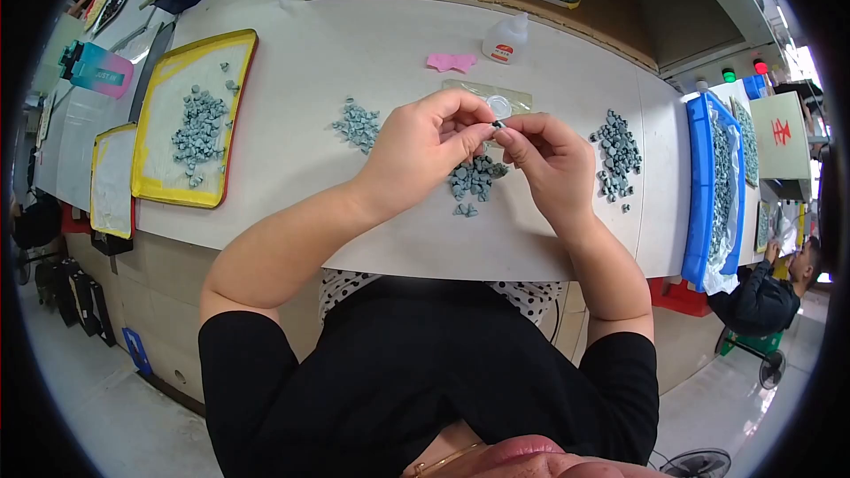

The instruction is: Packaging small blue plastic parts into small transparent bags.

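Observation:
Over the middle of the white table, my left hand [434,146] and my right hand [553,155] meet at the fingertips. Both pinch one small grey-green part [498,125] with a dark spot on it; its exact kind is too small to make out. Just below the fingers lies a pile of similar grey-green parts [474,179]. Another pile [359,124] sits left of my left hand, and a third pile [618,155] is right of my right hand. Behind my fingertips is a small round clear dish [498,106] on a greenish transparent sheet [522,101].
A yellow-rimmed tray [146,186] with more parts stands at the left, near a teal-pink bottle [97,69]. A white squeeze bottle [506,40] and pink cloth [451,63] are at the back. On the right stands a blue crate [699,195]; beyond it a person [766,296] sits.

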Demonstrator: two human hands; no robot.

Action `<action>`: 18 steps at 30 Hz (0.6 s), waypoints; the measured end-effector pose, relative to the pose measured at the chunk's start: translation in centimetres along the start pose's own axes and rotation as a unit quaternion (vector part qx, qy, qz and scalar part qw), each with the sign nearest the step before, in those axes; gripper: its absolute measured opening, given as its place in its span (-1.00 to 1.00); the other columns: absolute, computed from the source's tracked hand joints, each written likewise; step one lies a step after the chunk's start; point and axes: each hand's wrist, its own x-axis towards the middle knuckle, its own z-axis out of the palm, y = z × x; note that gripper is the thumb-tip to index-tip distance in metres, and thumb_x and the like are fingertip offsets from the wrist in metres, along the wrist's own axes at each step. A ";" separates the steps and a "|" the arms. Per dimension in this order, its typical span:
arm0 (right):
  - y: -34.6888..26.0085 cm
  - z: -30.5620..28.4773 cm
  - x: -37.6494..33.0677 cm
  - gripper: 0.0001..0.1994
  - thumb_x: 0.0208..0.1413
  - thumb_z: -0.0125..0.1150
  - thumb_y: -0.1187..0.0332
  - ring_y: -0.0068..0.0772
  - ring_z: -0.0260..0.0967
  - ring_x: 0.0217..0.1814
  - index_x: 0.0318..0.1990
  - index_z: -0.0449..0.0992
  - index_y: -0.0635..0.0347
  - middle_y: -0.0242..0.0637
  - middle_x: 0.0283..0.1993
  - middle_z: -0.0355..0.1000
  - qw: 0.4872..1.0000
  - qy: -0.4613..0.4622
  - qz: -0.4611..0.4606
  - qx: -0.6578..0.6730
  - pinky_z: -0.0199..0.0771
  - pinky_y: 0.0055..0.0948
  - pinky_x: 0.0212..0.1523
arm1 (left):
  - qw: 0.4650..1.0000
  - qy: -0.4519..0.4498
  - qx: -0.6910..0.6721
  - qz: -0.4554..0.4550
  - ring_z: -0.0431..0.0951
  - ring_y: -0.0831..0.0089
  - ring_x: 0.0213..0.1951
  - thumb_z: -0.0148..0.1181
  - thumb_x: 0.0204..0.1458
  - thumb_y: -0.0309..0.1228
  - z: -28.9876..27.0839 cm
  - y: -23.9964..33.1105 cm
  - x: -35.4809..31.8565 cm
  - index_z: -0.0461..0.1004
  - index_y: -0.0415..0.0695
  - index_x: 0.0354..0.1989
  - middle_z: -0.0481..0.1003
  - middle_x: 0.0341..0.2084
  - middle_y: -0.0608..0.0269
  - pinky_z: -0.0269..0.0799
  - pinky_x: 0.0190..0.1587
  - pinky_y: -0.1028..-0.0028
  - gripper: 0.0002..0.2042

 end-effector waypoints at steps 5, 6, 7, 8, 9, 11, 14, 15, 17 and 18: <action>0.3 -0.4 0.2 -0.84 -0.06 0.36 0.53 -0.55 0.43 -0.44 -0.28 0.56 0.26 -0.32 -0.42 0.49 0.969 0.042 -0.192 -0.152 0.44 -0.62 -0.42 | 0.993 0.042 0.101 0.049 0.55 0.54 -0.42 0.18 0.07 -0.53 0.6 0.0 -0.1 0.49 -0.27 -0.23 0.57 -0.42 0.22 0.48 -0.34 0.55 -0.89; 0.2 -0.7 0.2 -0.82 -0.06 0.35 0.55 -0.54 0.42 -0.45 -0.26 0.55 0.28 -0.31 -0.40 0.50 0.956 0.039 -0.230 -0.180 0.44 -0.63 -0.41 | 0.992 0.041 0.108 0.052 0.55 0.54 -0.43 0.19 0.07 -0.54 0.7 0.0 -0.1 0.49 -0.27 -0.24 0.57 -0.43 0.22 0.48 -0.34 0.55 -0.88; 0.3 -0.9 0.2 -0.81 -0.07 0.35 0.58 -0.53 0.42 -0.46 -0.25 0.55 0.30 -0.29 -0.37 0.50 0.940 0.035 -0.268 -0.207 0.45 -0.63 -0.40 | 0.991 0.041 0.114 0.055 0.55 0.54 -0.43 0.19 0.06 -0.54 0.8 -0.1 -0.2 0.49 -0.28 -0.24 0.57 -0.43 0.22 0.48 -0.35 0.55 -0.88; 0.4 -1.0 0.2 -0.81 -0.07 0.35 0.58 -0.53 0.42 -0.46 -0.25 0.55 0.30 -0.29 -0.37 0.50 0.941 0.034 -0.266 -0.207 0.45 -0.63 -0.40 | 0.991 0.041 0.112 0.054 0.55 0.54 -0.43 0.19 0.06 -0.54 0.8 -0.3 -0.2 0.49 -0.28 -0.24 0.57 -0.43 0.22 0.48 -0.35 0.55 -0.88; 0.5 -1.1 0.3 -0.79 -0.09 0.35 0.60 -0.50 0.42 -0.46 -0.24 0.55 0.29 -0.29 -0.37 0.49 0.926 0.041 -0.294 -0.233 0.45 -0.61 -0.41 | 0.990 0.044 0.119 0.062 0.55 0.55 -0.42 0.19 0.06 -0.54 0.9 -0.5 -0.2 0.49 -0.28 -0.24 0.57 -0.43 0.22 0.48 -0.34 0.55 -0.88; 0.8 -1.8 0.6 -0.76 -0.14 0.35 0.63 -0.46 0.42 -0.45 -0.24 0.55 0.27 -0.28 -0.36 0.47 0.890 0.052 -0.351 -0.285 0.45 -0.56 -0.42 | 0.987 0.051 0.130 0.081 0.55 0.55 -0.42 0.19 0.06 -0.54 1.1 -1.1 0.0 0.50 -0.28 -0.23 0.57 -0.42 0.22 0.48 -0.34 0.56 -0.87; 1.2 -3.5 1.7 -0.72 -0.20 0.35 0.62 -0.39 0.42 -0.42 -0.24 0.55 0.25 -0.30 -0.33 0.46 0.838 0.015 -0.385 -0.386 0.45 -0.49 -0.40 | 0.990 0.053 0.116 0.052 0.55 0.56 -0.42 0.18 0.07 -0.54 0.5 -1.5 0.1 0.51 -0.28 -0.22 0.57 -0.42 0.22 0.48 -0.34 0.55 -0.87; 1.2 -3.8 2.0 -0.70 -0.23 0.36 0.61 -0.36 0.42 -0.40 -0.24 0.55 0.24 -0.31 -0.32 0.46 0.808 -0.002 -0.399 -0.434 0.45 -0.45 -0.39 | 0.992 0.052 0.110 0.038 0.55 0.56 -0.42 0.18 0.07 -0.54 0.2 -1.6 0.1 0.51 -0.28 -0.22 0.57 -0.41 0.21 0.48 -0.34 0.55 -0.87; 1.6 -3.5 2.4 -0.69 -0.25 0.35 0.60 -0.35 0.42 -0.38 -0.23 0.55 0.23 -0.32 -0.32 0.45 0.803 -0.011 -0.397 -0.445 0.45 -0.44 -0.38 | 0.995 0.053 0.077 0.016 0.54 0.56 -0.43 0.17 0.08 -0.54 -0.1 -1.9 0.1 0.52 -0.28 -0.21 0.57 -0.43 0.22 0.48 -0.35 0.55 -0.87; 1.7 -3.3 2.6 -0.67 -0.28 0.35 0.59 -0.34 0.42 -0.36 -0.23 0.55 0.23 -0.33 -0.32 0.45 0.798 -0.019 -0.396 -0.454 0.44 -0.42 -0.37 | 0.997 0.055 0.046 -0.006 0.53 0.57 -0.44 0.16 0.09 -0.53 -0.3 -2.0 0.1 0.52 -0.28 -0.21 0.56 -0.44 0.23 0.47 -0.36 0.56 -0.87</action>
